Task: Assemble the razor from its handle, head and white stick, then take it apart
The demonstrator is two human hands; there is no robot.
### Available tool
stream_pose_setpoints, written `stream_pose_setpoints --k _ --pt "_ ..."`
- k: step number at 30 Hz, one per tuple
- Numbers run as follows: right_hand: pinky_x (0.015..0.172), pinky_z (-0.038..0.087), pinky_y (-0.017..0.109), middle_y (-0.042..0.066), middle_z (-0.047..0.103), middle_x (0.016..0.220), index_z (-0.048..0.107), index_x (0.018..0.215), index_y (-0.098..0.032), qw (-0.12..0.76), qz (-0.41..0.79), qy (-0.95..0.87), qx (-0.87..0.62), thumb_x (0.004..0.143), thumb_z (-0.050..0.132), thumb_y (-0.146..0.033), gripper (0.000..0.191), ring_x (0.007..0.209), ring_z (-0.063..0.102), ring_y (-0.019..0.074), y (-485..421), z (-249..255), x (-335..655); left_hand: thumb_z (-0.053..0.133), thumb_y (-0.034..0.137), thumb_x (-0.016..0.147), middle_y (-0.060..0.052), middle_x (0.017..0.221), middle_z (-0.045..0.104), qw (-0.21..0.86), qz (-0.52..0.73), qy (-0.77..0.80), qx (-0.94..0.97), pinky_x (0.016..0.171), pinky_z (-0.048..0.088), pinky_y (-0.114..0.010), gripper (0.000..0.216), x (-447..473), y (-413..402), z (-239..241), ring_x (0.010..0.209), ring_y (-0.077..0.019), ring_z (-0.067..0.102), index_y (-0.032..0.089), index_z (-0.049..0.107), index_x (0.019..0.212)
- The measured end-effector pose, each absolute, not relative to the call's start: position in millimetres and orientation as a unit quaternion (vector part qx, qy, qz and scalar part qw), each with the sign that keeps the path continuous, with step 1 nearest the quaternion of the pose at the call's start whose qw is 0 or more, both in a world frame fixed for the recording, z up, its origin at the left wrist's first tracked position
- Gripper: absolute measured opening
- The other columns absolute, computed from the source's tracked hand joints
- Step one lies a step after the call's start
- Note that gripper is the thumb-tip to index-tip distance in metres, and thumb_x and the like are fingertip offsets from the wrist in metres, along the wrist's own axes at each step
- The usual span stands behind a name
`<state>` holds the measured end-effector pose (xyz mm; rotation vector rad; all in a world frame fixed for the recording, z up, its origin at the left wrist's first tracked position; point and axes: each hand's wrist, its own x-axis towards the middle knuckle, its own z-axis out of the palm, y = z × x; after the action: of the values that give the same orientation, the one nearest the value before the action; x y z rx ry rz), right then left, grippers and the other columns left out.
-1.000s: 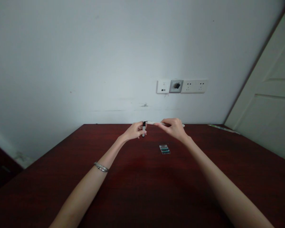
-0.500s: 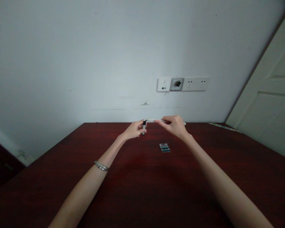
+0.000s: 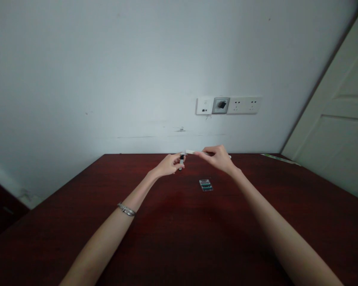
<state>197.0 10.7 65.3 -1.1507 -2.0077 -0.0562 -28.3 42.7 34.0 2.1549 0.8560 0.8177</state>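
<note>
My left hand (image 3: 168, 165) pinches a small dark and silver piece (image 3: 181, 161) and holds it upright above the far part of the dark red table (image 3: 179, 238). My right hand (image 3: 217, 158) grips a slim white handle (image 3: 193, 152) that lies level and points left, with its tip right beside the top of the small piece. I cannot tell whether the two parts touch. A small clear case with teal inserts (image 3: 206, 185) lies on the table just below my right hand. A silver bracelet (image 3: 127, 209) sits on my left wrist.
A row of wall sockets with a dark plug (image 3: 228, 105) is mounted on the white wall behind the table. A white door (image 3: 340, 131) stands at the right. A thin pale strip (image 3: 280, 159) lies near the table's far right corner.
Both hands stay almost in place. The tip of the white handle and the small piece have shifted slightly against each other, and the view has drifted a little.
</note>
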Motion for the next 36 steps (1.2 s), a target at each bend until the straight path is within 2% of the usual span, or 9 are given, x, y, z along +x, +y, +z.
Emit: stream_pose_setpoints --k 4,7,11,16,24,31,36 --pt "0.052 0.030 0.024 0.000 0.052 0.049 0.063 0.056 -0.014 0.375 0.088 -0.803 -0.455 0.078 0.049 -0.057 0.050 0.050 0.042 0.0102 15.4 67.6 215.2 0.053 0.022 0.077 -0.002 0.074 0.060 0.334 0.314 0.323 0.828 0.041 0.042 -0.015 0.018 -28.0 41.3 36.1 0.062 -0.0113 0.058 0.015 0.052 0.092" --pt "0.049 0.030 0.023 -0.002 0.047 0.047 0.063 0.064 -0.015 0.374 0.181 -0.801 -0.431 0.080 0.049 -0.054 0.045 0.047 0.040 0.0093 8.2 75.1 212.6 0.053 0.021 0.077 -0.001 0.069 0.059 0.325 0.320 0.328 0.827 0.040 0.041 -0.014 0.020 -25.7 42.4 32.8 0.058 -0.0109 0.058 0.015 0.049 0.095" --pt "0.044 0.028 0.021 -0.004 0.043 0.052 0.060 0.076 -0.014 0.426 0.252 -0.759 -0.423 0.082 0.047 -0.048 0.037 0.046 0.037 0.0078 -3.7 80.4 192.4 0.055 0.023 0.077 0.000 0.067 0.059 0.344 0.332 0.335 0.812 0.037 0.043 -0.016 0.027 -22.9 44.6 25.1 0.054 -0.0124 0.059 0.016 0.043 0.100" --pt "0.033 0.023 0.018 -0.008 0.039 0.054 0.050 0.080 -0.018 0.477 0.389 -0.672 -0.411 0.082 0.046 -0.047 0.029 0.038 0.031 0.0053 -8.1 63.7 163.7 0.055 0.024 0.078 -0.001 0.069 0.059 0.382 0.335 0.311 0.803 0.036 0.046 -0.018 0.029 -19.8 43.4 22.0 0.054 -0.0135 0.060 0.016 0.041 0.102" --pt "0.031 0.019 0.016 -0.011 0.032 0.047 0.047 0.077 -0.020 0.571 0.433 -0.600 -0.357 0.081 0.047 -0.051 0.031 0.034 0.024 0.0040 -17.6 45.3 138.4 0.058 0.029 0.078 -0.001 0.069 0.058 0.391 0.332 0.294 0.807 0.035 0.045 -0.018 0.037 -15.9 39.3 27.4 0.049 -0.0116 0.057 0.015 0.043 0.108" --pt "0.032 0.019 0.016 -0.010 0.035 0.049 0.047 0.075 -0.020 0.556 0.443 -0.605 -0.360 0.083 0.047 -0.050 0.031 0.036 0.026 0.0039 -27.7 36.3 131.3 0.057 0.030 0.079 -0.001 0.073 0.059 0.381 0.337 0.284 0.813 0.037 0.044 -0.019 0.033 -18.4 37.8 30.1 0.051 -0.0120 0.057 0.015 0.043 0.105" --pt "0.032 0.018 0.017 -0.009 0.032 0.050 0.045 0.075 -0.019 0.561 0.452 -0.587 -0.370 0.084 0.044 -0.052 0.034 0.037 0.023 0.0040 -38.3 23.4 119.5 0.058 0.034 0.079 0.002 0.064 0.056 0.376 0.345 0.296 0.807 0.038 0.041 -0.017 0.029 -20.3 39.2 30.2 0.046 -0.0090 0.052 0.015 0.044 0.095"
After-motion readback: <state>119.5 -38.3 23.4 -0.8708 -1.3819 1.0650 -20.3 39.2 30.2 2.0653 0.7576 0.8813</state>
